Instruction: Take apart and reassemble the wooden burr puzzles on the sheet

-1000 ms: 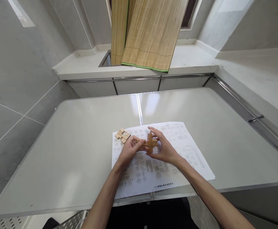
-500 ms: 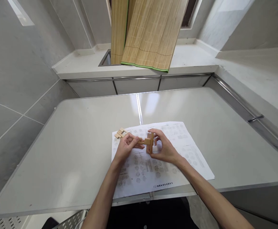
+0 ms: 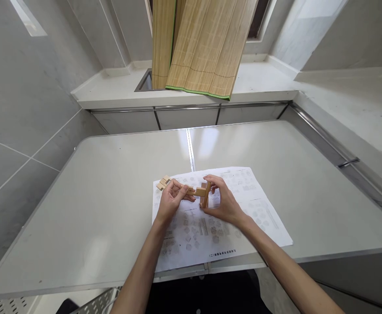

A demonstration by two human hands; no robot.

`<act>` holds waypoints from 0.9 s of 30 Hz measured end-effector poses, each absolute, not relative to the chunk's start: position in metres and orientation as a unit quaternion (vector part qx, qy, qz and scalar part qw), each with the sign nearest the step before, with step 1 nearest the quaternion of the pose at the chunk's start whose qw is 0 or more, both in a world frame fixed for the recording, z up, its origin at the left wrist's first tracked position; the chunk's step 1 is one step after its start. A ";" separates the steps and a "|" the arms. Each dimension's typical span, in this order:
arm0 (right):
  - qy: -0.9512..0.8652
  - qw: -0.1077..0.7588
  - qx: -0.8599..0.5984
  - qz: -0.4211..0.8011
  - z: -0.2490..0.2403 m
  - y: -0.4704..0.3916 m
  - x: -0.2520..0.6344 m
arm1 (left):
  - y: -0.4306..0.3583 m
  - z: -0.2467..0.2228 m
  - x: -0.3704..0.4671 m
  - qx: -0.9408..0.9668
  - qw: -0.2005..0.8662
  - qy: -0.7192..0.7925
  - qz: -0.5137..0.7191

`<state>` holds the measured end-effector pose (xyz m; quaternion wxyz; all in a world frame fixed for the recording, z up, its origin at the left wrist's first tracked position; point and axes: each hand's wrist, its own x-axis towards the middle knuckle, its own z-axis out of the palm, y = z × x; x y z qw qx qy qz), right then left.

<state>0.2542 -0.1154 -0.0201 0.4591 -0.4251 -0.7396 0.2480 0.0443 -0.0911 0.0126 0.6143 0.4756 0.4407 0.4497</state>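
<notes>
My left hand [image 3: 173, 198] pinches one end of a notched wooden puzzle piece [image 3: 198, 191] between thumb and fingers. The piece's far end meets upright wooden puzzle pieces [image 3: 206, 195], which my right hand [image 3: 223, 201] grips between thumb below and fingertips above. Both hands are held over a printed instruction sheet [image 3: 207, 244] with small diagrams. More light wooden puzzle pieces [image 3: 163, 181] lie at the sheet's upper left corner, partly covered by my left hand. How the held pieces interlock is too small to make out.
The sheet lies on a pale folding table [image 3: 112, 209] with a metal seam [image 3: 191, 150] down its middle. Behind it, a bamboo blind [image 3: 207, 52] hangs over a white counter [image 3: 112, 89] and a sink [image 3: 144, 82]. A perforated rack [image 3: 95, 302] stands below the front edge.
The upright pieces in my right hand have tilted slightly, and the joined pieces have shifted a little left. My left hand has moved slightly over the loose pieces. Both grips stay closed.
</notes>
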 end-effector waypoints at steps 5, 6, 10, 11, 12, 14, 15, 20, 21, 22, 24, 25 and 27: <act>-0.742 0.463 -0.416 0.251 -0.022 -0.114 0.254 | -0.092 0.013 0.044 0.480 0.611 0.438 0.452; -0.742 0.461 -0.411 0.259 -0.022 -0.114 0.254 | -0.092 0.013 0.044 0.481 0.611 0.437 0.453; -0.743 0.452 -0.408 0.277 -0.022 -0.114 0.254 | -0.091 0.012 0.045 0.483 0.610 0.434 0.454; -0.745 0.452 -0.409 0.273 -0.022 -0.114 0.254 | -0.091 0.011 0.045 0.484 0.611 0.433 0.453; -0.746 0.453 -0.410 0.266 -0.022 -0.115 0.254 | -0.091 0.010 0.045 0.483 0.610 0.433 0.454; -0.740 0.464 -0.419 0.249 -0.023 -0.115 0.256 | -0.089 0.008 0.043 0.474 0.604 0.436 0.469; -0.727 0.474 -0.433 0.244 -0.023 -0.115 0.258 | -0.089 0.007 0.041 0.465 0.597 0.440 0.483; -0.634 0.504 -0.515 0.280 -0.022 -0.114 0.270 | -0.088 0.004 0.035 0.457 0.547 0.461 0.529; -0.627 0.502 -0.519 0.291 -0.023 -0.113 0.271 | -0.089 0.004 0.036 0.473 0.537 0.462 0.524; -0.625 0.499 -0.521 0.299 -0.024 -0.112 0.271 | -0.089 0.003 0.037 0.494 0.525 0.463 0.516; -0.627 0.488 -0.525 0.305 -0.026 -0.111 0.270 | -0.091 0.001 0.041 0.540 0.495 0.467 0.495; -0.632 0.479 -0.526 0.307 -0.027 -0.110 0.269 | -0.093 0.000 0.042 0.564 0.478 0.470 0.482; -0.646 0.457 -0.525 0.314 -0.028 -0.110 0.268 | -0.095 -0.002 0.044 0.612 0.441 0.477 0.450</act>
